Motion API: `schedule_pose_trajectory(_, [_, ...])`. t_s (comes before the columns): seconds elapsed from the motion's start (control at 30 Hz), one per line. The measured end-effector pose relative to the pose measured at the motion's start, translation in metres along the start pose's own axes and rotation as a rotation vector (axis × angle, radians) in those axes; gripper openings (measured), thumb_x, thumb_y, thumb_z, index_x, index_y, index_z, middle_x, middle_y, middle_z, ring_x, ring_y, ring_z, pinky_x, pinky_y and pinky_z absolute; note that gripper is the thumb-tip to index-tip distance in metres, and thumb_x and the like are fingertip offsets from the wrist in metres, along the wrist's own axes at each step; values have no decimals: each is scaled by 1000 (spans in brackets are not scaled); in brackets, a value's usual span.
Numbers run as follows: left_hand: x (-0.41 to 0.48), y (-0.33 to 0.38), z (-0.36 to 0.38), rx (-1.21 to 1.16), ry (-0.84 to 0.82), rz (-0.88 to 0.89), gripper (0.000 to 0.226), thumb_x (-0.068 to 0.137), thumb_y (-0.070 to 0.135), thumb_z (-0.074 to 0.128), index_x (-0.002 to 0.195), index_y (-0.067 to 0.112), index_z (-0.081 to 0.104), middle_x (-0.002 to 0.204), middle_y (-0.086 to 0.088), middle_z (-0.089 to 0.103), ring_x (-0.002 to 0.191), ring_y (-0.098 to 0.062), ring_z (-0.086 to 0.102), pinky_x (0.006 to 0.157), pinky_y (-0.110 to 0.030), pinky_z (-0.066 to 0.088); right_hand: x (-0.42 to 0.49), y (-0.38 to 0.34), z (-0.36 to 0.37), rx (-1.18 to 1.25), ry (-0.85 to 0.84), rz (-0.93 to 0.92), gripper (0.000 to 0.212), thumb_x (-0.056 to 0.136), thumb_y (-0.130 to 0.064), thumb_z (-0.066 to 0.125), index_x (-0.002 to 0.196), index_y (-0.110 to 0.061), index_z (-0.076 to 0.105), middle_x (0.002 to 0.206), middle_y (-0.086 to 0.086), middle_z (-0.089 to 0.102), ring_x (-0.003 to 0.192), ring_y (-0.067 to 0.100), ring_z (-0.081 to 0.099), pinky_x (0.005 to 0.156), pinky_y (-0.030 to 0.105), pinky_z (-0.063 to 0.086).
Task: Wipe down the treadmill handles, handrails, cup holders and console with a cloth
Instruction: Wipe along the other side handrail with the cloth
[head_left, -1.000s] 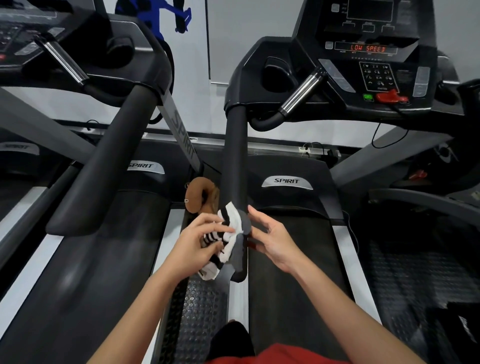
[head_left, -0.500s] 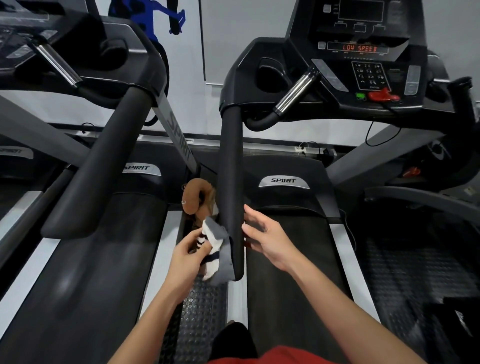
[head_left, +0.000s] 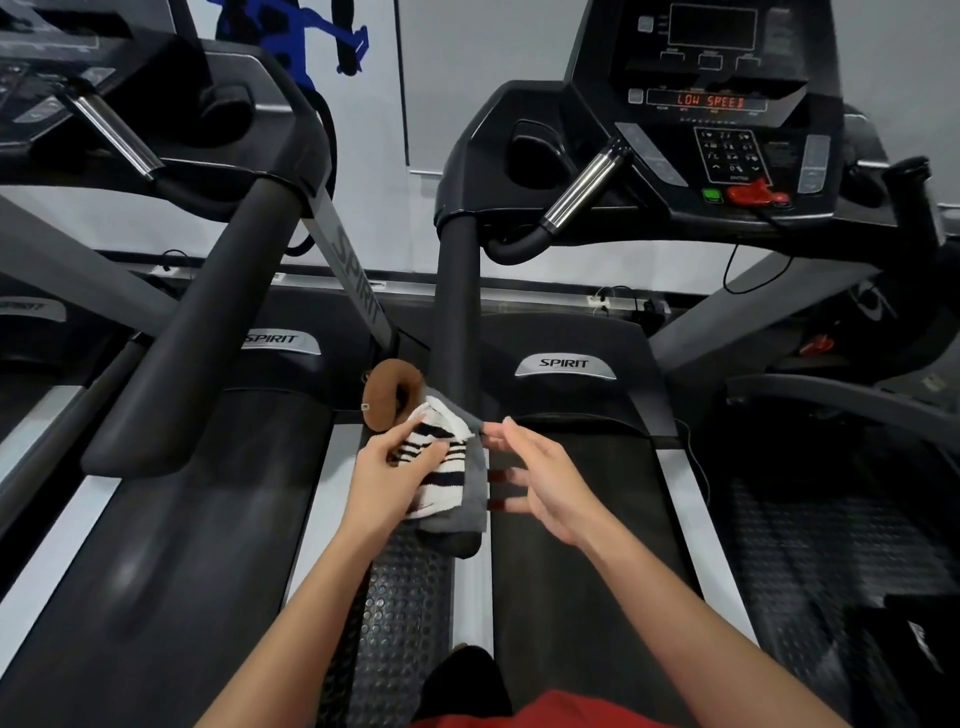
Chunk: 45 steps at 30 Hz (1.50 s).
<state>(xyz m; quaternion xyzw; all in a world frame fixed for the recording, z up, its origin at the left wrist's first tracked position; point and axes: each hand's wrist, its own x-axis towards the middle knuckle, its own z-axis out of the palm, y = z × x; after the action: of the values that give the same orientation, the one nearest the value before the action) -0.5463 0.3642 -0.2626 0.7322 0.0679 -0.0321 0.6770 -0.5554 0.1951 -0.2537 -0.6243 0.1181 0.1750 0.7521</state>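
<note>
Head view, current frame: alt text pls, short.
A person's left hand presses a striped cloth over the near end of a treadmill's black left handrail, while the open right hand hovers beside it. Beyond, the console display reads LOW SPEED; a second treadmill stands to the left.

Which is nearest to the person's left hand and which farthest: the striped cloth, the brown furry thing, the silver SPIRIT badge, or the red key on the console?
From the left hand:
1. Striped cloth, under its fingers.
2. Brown furry thing, just above.
3. SPIRIT badge, up and right.
4. Red key, far upper right on the console.
</note>
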Motion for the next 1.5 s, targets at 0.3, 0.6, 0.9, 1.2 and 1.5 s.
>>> schedule_pose_trajectory(0.3, [5,11,-8,139,-30,58,36,81,10,70,115,20,64,99,5,63,82,-3,63,77,-15,51,18,-2,-5,-288,191,-151,7,83,-5,65,84,-11,65,71,-4,64,63,1,56,56,10,43])
schedule_pose_trajectory(0.6, [-5,6,-1,19,-18,67,22,78,9,72,92,25,68,72,10,65,65,7,60,62,-6,46,11,-3,23,-434,303,-370,64,92,-20,55,147,-22,21,141,-2,28,122,7,44,104,24,37])
schedule_pose_trajectory(0.9, [7,-8,-14,-7,-43,16,22,90,11,58,108,23,66,110,-1,69,104,-11,63,92,-26,48,-16,34,20,-406,127,-473,51,85,-6,64,128,-26,47,137,-9,41,126,-12,36,101,6,33])
schedule_pose_trajectory(1.2, [9,-11,-7,52,-59,42,28,87,9,63,105,31,65,115,1,66,107,-9,61,96,-29,47,44,7,20,-283,114,-351,43,96,-17,49,138,-13,43,137,-3,47,126,5,43,109,21,31])
schedule_pose_trajectory(1.5, [13,-11,-9,55,-63,-2,28,85,11,65,107,29,66,113,0,67,105,-10,62,96,-32,49,2,34,23,-157,254,-389,20,89,-6,59,104,-16,67,104,5,63,90,1,60,80,12,45])
